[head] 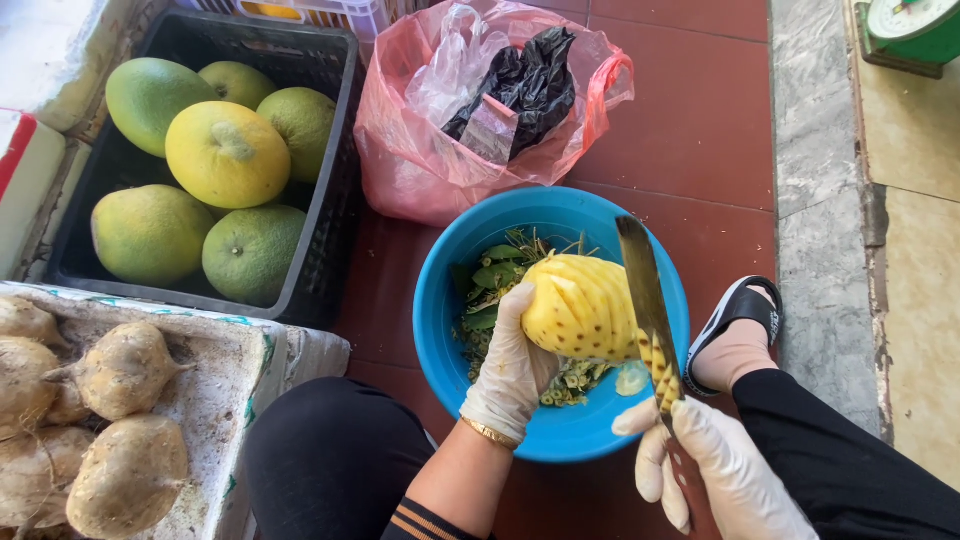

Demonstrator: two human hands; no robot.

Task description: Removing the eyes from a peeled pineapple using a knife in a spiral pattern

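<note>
The red-tiled floor (690,110) carries a blue basin (560,425) right under the fingers (520,310). Beyond them lies a pink bag (420,160); to their left stand a black crate (320,210) and a foam box (225,390).

Bright, even daylight fills the view, strongest on the pale paving at the right edge of the floor (920,300). Shadows are soft and short, darkest inside the black crate (330,200). The knife blade (645,290) catches a dull sheen, and the pink plastic bag (420,160) shows small glints. Focus is sharp throughout, with slight wide-angle bending near the corners.
</note>
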